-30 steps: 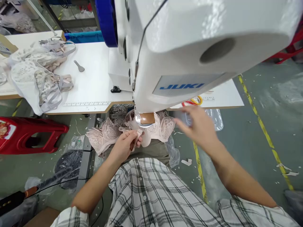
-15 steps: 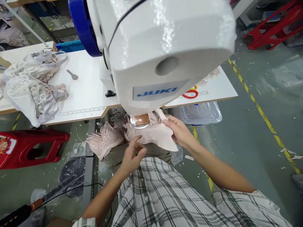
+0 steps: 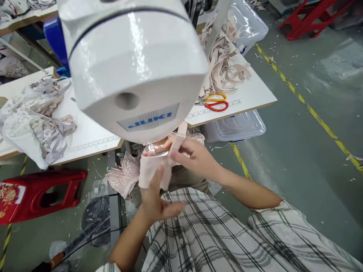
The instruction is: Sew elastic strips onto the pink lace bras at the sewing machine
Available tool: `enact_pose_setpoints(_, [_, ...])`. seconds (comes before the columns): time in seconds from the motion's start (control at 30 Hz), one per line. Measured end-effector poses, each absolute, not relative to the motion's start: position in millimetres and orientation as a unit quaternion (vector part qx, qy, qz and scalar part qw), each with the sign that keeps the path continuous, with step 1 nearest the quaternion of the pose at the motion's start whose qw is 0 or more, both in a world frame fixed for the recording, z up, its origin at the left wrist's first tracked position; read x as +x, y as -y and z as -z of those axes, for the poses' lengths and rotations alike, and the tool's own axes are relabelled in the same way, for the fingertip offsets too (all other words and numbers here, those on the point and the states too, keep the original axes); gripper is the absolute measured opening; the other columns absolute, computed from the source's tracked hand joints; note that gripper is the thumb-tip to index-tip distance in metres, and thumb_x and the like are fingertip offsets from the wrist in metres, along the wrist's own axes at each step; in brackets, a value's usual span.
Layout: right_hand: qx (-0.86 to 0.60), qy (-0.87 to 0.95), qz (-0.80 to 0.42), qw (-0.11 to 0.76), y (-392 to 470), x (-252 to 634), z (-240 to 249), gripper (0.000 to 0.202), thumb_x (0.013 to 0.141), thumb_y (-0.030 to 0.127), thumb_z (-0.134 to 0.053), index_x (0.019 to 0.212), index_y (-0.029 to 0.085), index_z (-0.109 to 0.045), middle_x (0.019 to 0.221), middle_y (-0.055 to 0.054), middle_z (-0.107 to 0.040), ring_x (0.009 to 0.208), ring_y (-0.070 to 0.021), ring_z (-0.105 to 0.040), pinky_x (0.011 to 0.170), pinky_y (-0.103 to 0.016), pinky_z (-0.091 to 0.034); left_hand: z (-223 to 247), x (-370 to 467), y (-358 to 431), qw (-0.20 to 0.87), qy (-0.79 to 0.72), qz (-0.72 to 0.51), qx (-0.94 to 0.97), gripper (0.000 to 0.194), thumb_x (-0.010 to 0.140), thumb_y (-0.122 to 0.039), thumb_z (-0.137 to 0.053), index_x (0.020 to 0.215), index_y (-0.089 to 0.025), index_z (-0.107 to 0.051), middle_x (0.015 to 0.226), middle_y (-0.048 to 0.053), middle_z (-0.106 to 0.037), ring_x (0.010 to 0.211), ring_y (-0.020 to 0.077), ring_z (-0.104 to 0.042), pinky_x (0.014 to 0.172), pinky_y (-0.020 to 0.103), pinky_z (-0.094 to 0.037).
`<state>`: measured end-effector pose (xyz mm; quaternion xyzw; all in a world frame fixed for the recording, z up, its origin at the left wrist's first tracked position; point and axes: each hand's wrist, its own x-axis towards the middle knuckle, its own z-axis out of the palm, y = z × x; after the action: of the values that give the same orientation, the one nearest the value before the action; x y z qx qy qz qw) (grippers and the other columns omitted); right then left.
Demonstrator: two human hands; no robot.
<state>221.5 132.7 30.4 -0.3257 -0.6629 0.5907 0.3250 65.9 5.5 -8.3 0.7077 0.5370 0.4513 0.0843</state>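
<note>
A white sewing machine head (image 3: 136, 71) fills the upper middle. Below it, at its metal and brown arm end, lies a pale pink fabric piece (image 3: 150, 172). My right hand (image 3: 193, 155) has its fingers closed on a pink strap (image 3: 179, 139) with a small slider. Against the fabric piece is my left hand (image 3: 159, 200), thumb apart from its fingers; some fingertips lie behind the cloth. Pink lace cups (image 3: 124, 175) hang to the left, over my lap.
Red-and-yellow-handled scissors (image 3: 217, 102) and a heap of pink straps (image 3: 224, 68) lie on the white table (image 3: 261, 90) at right. Lace garments (image 3: 34, 113) cover its left part. A red stool (image 3: 42, 194) is at lower left, a clear plastic box (image 3: 241, 126) under the right part.
The view has shifted, showing the strap heap. My right hand has moved left and now grips the strap; my left hand has come against the fabric, with its thumb spread.
</note>
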Motion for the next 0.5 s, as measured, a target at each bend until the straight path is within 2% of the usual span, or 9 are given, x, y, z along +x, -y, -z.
enact_pose_setpoints(0.03, [-0.350,0.696,-0.519,0.352,-142.4,217.0,-26.0,0.013,0.085,0.033,-0.065,0.083,0.020,-0.063,0.101,-0.006,-0.062,0.095,-0.0200,-0.058,0.082,-0.034,-0.049,4.6,61.3,-14.6,0.059,-0.538,-0.429,0.723,0.083,0.091,-0.065,-0.049,0.158,-0.022,-0.025,0.160,0.017,-0.033,0.151,0.0411,-0.023,0.119,0.064,-0.026])
enact_pose_setpoints(0.1, [-0.383,0.709,-0.457,0.376,-158.0,207.6,-12.9,0.010,0.080,0.027,-0.066,0.082,0.020,-0.060,0.102,-0.005,-0.059,0.094,-0.0198,-0.056,0.082,-0.034,-0.047,1.5,54.7,-29.4,0.033,-0.565,-0.345,0.749,0.079,0.092,-0.053,-0.057,0.157,-0.018,-0.028,0.150,0.019,-0.049,0.144,0.0378,-0.040,0.117,0.056,-0.035])
enact_pose_setpoints(0.17, [-0.382,0.667,-0.520,0.373,-167.2,200.2,1.3,0.016,0.079,0.026,-0.065,0.093,0.020,-0.059,0.100,-0.003,-0.059,0.090,-0.0181,-0.056,0.080,-0.033,-0.047,3.2,51.2,-37.1,0.035,-0.593,-0.272,0.757,0.079,0.091,-0.046,-0.063,0.157,-0.018,-0.029,0.136,0.018,-0.062,0.128,0.0333,-0.058,0.109,0.047,-0.046])
enact_pose_setpoints(0.23, [-0.359,0.599,-0.611,0.372,-171.5,196.1,11.4,0.023,0.084,0.029,-0.062,0.105,0.021,-0.057,0.100,-0.001,-0.061,0.091,-0.0168,-0.058,0.083,-0.032,-0.048,6.3,49.7,-38.7,0.043,-0.612,-0.226,0.757,0.077,0.091,-0.044,-0.064,0.156,-0.020,-0.031,0.121,0.014,-0.071,0.110,0.0291,-0.068,0.100,0.041,-0.053])
enact_pose_setpoints(0.33, [-0.347,0.571,-0.643,0.375,-177.2,194.0,15.0,0.019,0.090,0.036,-0.057,0.103,0.022,-0.057,0.100,-0.001,-0.063,0.092,-0.0164,-0.058,0.089,-0.032,-0.048,6.4,49.2,-37.0,0.055,-0.624,-0.192,0.755,0.071,0.094,-0.039,-0.061,0.157,-0.022,-0.031,0.099,0.008,-0.076,0.086,0.0222,-0.072,0.086,0.033,-0.056])
enact_pose_setpoints(0.5, [-0.349,0.691,-0.500,0.388,-198.2,187.1,9.0,0.017,0.088,0.037,-0.059,0.091,0.020,-0.059,0.113,-0.007,-0.060,0.101,-0.0202,-0.057,0.090,-0.035,-0.051,-7.3,48.5,-40.8,0.083,-0.657,-0.161,0.731,0.066,0.095,-0.039,-0.060,0.154,-0.021,-0.036,0.078,0.002,-0.071,0.057,0.0148,-0.060,0.057,0.025,-0.046])
